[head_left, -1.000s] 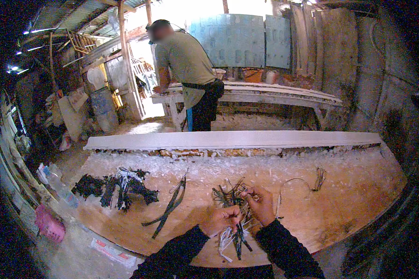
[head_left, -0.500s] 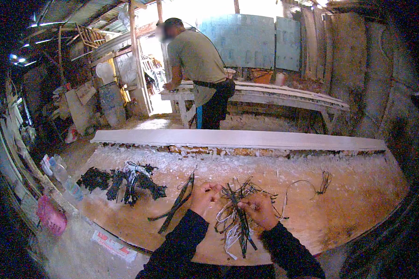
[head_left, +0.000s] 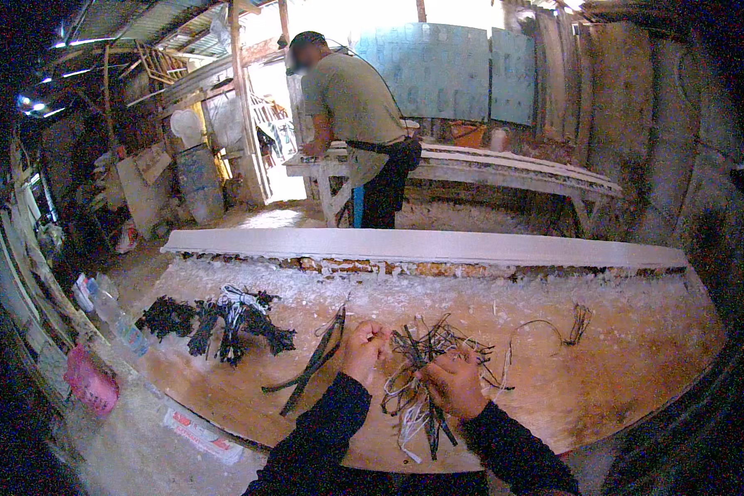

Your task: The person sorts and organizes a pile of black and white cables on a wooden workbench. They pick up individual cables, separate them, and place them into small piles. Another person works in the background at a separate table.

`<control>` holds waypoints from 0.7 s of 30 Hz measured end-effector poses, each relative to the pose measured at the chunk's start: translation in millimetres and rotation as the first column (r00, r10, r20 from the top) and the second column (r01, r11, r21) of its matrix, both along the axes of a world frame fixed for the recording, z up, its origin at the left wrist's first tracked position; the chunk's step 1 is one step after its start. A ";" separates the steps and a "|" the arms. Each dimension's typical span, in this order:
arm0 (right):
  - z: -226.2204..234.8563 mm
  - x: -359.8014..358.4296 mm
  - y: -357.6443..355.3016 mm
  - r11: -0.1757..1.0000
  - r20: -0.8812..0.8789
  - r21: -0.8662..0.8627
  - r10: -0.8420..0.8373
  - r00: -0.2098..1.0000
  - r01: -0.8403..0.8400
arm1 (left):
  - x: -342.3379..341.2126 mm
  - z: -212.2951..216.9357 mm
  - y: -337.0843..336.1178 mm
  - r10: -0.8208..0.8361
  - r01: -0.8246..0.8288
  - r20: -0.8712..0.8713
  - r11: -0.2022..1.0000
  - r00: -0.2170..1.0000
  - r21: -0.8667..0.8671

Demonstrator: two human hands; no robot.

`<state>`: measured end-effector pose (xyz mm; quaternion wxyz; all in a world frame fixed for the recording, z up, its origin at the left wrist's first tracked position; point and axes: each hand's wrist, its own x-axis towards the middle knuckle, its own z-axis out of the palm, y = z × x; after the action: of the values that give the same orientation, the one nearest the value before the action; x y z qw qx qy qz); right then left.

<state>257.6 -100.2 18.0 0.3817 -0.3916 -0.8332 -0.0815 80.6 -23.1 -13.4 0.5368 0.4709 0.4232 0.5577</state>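
The person's hands (head_left: 456, 382) are at a tangle of dark and white strands (head_left: 418, 352) on a wooden board (head_left: 628, 351).

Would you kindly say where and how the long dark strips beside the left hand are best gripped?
Pinch the long dark strips near their upper end, probably from the right, beside the left hand: they converge there and spread below.

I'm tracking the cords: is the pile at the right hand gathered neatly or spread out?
Spread out: the pile splays in several directions at the right hand, loose ends showing on the board.
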 end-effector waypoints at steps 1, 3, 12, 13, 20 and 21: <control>-0.1 -0.4 -0.6 1.000 -0.019 0.002 0.015 1.000 -0.015 | 1.0 1.9 -1.3 0.005 -0.005 -0.017 1.000 1.000 -0.002; 0.3 -0.6 -2.8 0.999 -0.126 -0.052 0.009 0.992 -0.016 | 6.2 2.2 -5.7 0.130 -0.073 -0.263 0.973 0.956 0.218; 12.8 23.7 13.9 0.943 -0.341 0.044 -0.296 0.892 0.330 | 13.1 -7.3 -0.6 -0.003 0.162 -0.348 0.887 0.938 0.432; 13.7 27.1 16.1 0.931 -0.355 0.038 -0.328 0.875 0.364 | 11.7 -8.7 -1.2 0.132 0.205 -0.539 0.830 0.832 0.519; 12.0 29.2 20.1 0.951 -0.559 -0.184 -0.309 0.770 0.248 | 11.1 -18.3 4.7 0.378 0.300 -0.673 0.683 0.636 0.666; 11.2 27.7 20.0 0.957 -0.565 -0.205 -0.289 0.773 0.207 | 9.3 -19.2 6.3 0.379 0.295 -0.660 0.674 0.649 0.677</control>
<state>285.3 -80.3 29.2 0.5805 -0.5281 -0.6179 0.0494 90.0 -16.8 -32.6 0.0558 0.8218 0.3564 0.4409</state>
